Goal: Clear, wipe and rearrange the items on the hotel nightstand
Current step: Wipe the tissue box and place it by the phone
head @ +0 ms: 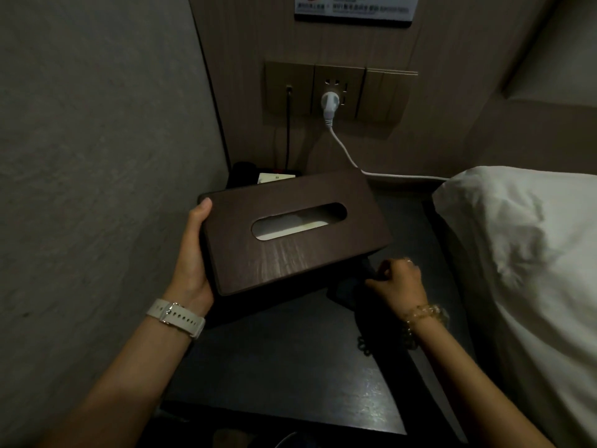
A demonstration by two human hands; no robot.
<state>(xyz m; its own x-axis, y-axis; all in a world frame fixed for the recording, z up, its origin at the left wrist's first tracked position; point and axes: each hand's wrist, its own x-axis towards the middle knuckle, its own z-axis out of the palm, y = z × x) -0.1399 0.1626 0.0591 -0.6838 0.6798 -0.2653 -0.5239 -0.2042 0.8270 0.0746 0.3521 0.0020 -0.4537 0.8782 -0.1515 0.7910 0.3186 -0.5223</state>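
Note:
A dark brown wooden tissue box (297, 250) with an oval slot is lifted above the dark nightstand (290, 376). My left hand (193, 253) grips its left end, thumb on the top edge. My right hand (399, 281) is curled round a dark cloth (347, 291) that lies on the nightstand just under the box's right corner. The part of the nightstand beneath the box is hidden.
A white plug (330, 103) sits in the wall socket panel, its cable running right toward the white pillow (523, 240) on the bed. A black object and a small card (274, 177) stand behind the box. A grey wall (97, 156) closes the left side.

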